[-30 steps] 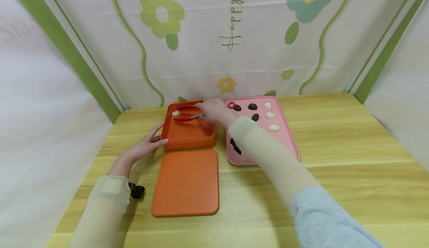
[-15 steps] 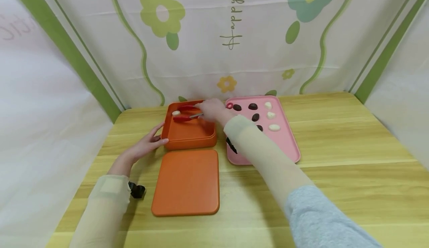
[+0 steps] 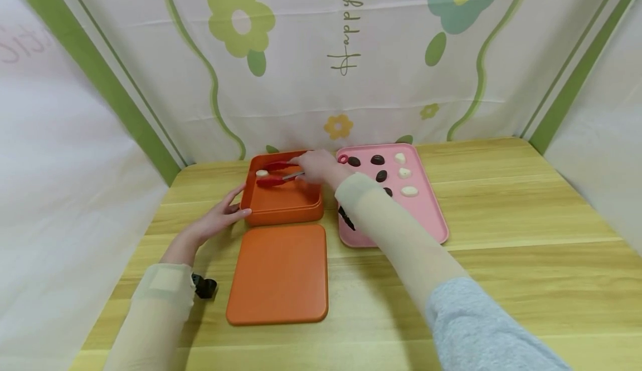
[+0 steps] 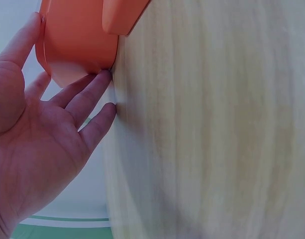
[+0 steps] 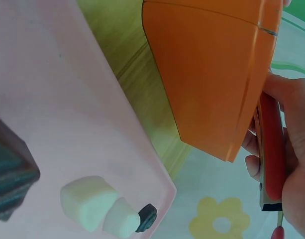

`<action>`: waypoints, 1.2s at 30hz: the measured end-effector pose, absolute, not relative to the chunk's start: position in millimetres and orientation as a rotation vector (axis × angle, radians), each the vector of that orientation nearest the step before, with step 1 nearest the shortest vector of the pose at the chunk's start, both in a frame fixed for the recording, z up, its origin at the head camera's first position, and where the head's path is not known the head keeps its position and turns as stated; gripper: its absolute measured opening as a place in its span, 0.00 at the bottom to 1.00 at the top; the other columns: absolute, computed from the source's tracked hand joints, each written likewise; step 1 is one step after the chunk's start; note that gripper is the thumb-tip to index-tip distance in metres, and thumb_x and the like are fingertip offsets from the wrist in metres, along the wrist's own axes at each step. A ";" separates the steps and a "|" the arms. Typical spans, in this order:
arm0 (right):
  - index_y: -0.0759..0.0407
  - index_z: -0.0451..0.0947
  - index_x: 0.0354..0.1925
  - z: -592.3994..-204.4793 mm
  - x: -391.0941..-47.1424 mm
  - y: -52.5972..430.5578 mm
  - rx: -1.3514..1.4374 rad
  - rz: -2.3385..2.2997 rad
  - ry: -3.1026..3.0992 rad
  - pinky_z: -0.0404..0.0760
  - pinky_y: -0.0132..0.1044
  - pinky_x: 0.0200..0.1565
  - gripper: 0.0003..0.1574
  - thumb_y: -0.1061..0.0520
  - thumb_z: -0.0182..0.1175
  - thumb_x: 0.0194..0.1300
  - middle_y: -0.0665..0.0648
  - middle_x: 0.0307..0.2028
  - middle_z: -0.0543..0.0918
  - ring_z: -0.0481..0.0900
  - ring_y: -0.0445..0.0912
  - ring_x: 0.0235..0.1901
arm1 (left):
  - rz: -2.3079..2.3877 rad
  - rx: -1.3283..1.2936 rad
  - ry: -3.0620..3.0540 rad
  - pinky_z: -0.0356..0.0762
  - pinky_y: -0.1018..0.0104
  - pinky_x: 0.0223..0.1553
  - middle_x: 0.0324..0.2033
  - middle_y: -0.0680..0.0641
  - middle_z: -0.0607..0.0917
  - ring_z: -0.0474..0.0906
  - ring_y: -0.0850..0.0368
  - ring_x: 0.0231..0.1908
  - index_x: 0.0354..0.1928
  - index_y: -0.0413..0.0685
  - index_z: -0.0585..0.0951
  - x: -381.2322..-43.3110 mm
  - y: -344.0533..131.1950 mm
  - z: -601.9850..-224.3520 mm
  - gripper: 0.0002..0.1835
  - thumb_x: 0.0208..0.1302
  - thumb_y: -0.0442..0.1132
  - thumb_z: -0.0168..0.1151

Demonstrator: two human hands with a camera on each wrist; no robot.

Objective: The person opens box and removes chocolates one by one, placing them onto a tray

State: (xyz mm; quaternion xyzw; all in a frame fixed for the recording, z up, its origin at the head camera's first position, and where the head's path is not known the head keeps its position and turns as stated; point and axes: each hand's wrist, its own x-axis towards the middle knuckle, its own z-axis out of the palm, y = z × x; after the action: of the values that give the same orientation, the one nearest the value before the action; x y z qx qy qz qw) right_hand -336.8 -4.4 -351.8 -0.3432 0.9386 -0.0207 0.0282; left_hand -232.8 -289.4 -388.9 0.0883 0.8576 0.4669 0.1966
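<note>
In the head view, my right hand [image 3: 318, 166] grips a pair of red-tipped tongs [image 3: 270, 181] over the orange box [image 3: 286, 215]. The tongs' two tips are spread apart inside the box, beside a small white piece [image 3: 262, 174] near its back left corner. Its red handle [image 5: 272, 149] shows within the fingers in the right wrist view. My left hand [image 3: 220, 218] touches the box's left side, thumb at the front left corner. The left wrist view shows those fingers [image 4: 90, 97] spread against the orange wall.
An orange lid [image 3: 278, 275] lies flat in front of the box. To the right, a pink tray [image 3: 421, 215] bears dark brown pieces [image 3: 378, 160] and white pieces [image 3: 409, 191], partly hidden by my right forearm. A patterned cloth [image 3: 301, 92] hangs behind the wooden table [image 3: 501, 209].
The tongs' tips have shifted slightly left and toward me, and the white piece now lies a little nearer. My left hand stays at the box; tray and lid are unchanged.
</note>
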 end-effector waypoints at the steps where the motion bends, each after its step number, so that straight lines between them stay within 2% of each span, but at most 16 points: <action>1: 0.47 0.70 0.68 -352.2 -336.3 -4.5 -1.060 -0.064 2.894 0.75 0.43 0.50 0.31 0.46 0.59 0.69 0.53 0.53 0.81 0.76 0.49 0.48 | 1.308 0.249 2.401 0.41 0.36 0.67 0.73 0.31 0.50 0.47 0.35 0.71 0.78 0.65 0.40 -232.9 -289.3 -389.3 0.45 0.71 0.51 0.57; 6: 0.48 0.72 0.66 -353.9 -334.1 -3.5 -1.081 -0.086 2.898 0.75 0.43 0.51 0.29 0.47 0.59 0.69 0.53 0.50 0.82 0.77 0.49 0.45 | 1.310 0.243 2.399 0.41 0.35 0.67 0.73 0.32 0.51 0.47 0.36 0.71 0.78 0.65 0.40 -232.7 -287.9 -390.5 0.45 0.70 0.53 0.58; 14: 0.49 0.73 0.66 -353.6 -332.0 0.0 -1.103 -0.113 2.897 0.75 0.43 0.51 0.29 0.49 0.59 0.69 0.53 0.54 0.81 0.77 0.50 0.48 | 1.300 0.255 2.402 0.42 0.34 0.66 0.72 0.31 0.50 0.46 0.34 0.71 0.78 0.64 0.39 -231.6 -285.7 -389.1 0.45 0.70 0.52 0.57; 23: 0.47 0.72 0.66 -347.6 -330.5 3.0 -1.142 -0.091 2.896 0.76 0.42 0.51 0.28 0.50 0.60 0.69 0.53 0.54 0.81 0.78 0.49 0.48 | 1.305 0.255 2.396 0.41 0.34 0.66 0.73 0.31 0.50 0.46 0.35 0.71 0.78 0.66 0.39 -231.3 -285.5 -389.1 0.45 0.71 0.52 0.57; 30: 0.46 0.70 0.68 -334.3 -325.3 12.8 -1.166 -0.073 2.908 0.76 0.45 0.52 0.30 0.48 0.59 0.69 0.54 0.54 0.81 0.78 0.50 0.49 | 1.301 0.257 2.409 0.40 0.34 0.66 0.72 0.30 0.50 0.45 0.34 0.71 0.78 0.67 0.40 -230.6 -287.5 -387.6 0.44 0.71 0.51 0.56; 36: 0.44 0.69 0.69 -330.7 -320.8 29.1 -1.198 -0.020 2.944 0.77 0.44 0.46 0.30 0.47 0.58 0.70 0.54 0.52 0.81 0.78 0.50 0.47 | 1.292 0.266 2.413 0.39 0.34 0.66 0.72 0.30 0.49 0.44 0.34 0.71 0.78 0.66 0.39 -230.3 -287.4 -387.7 0.45 0.71 0.52 0.56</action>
State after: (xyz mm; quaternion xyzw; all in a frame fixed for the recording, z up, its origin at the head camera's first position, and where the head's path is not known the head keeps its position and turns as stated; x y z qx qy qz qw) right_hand -320.8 29.1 -330.7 -0.3767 0.9261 -0.0064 -0.0184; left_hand -230.3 -287.4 -387.7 0.0948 0.8607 0.4608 0.1945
